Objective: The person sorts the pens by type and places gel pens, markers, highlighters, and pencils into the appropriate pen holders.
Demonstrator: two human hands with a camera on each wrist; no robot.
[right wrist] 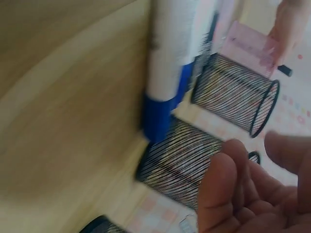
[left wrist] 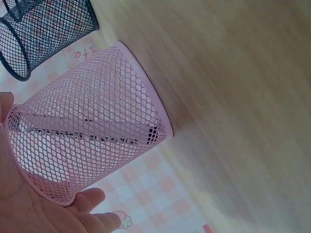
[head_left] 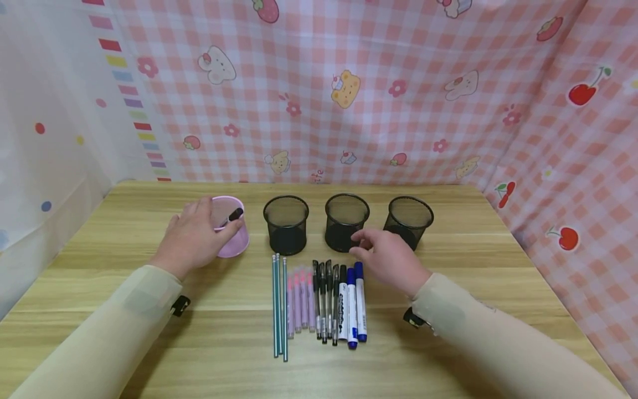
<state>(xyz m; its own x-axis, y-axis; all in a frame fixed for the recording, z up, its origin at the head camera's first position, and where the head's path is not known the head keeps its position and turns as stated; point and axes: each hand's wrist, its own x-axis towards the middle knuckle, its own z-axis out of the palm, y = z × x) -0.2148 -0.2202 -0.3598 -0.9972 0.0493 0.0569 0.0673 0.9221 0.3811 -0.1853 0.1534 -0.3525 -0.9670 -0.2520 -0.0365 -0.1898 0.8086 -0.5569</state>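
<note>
At the left, my left hand holds a pink mesh pen cup by its rim, thumb on the near side and fingers round the far side. A black-capped marker leans inside that cup, its cap above the rim. My right hand hovers beside the caps of two blue whiteboard markers, fingers loosely bent and thumb apart, with nothing between them. It overlaps a black mesh cup in the head view. A black marker lies next to the blue ones.
Two more black mesh cups, a left one and a right one, complete the row. Three teal pencils, several pink highlighters and several black gel pens lie side by side on the wooden table. A checked curtain hangs behind.
</note>
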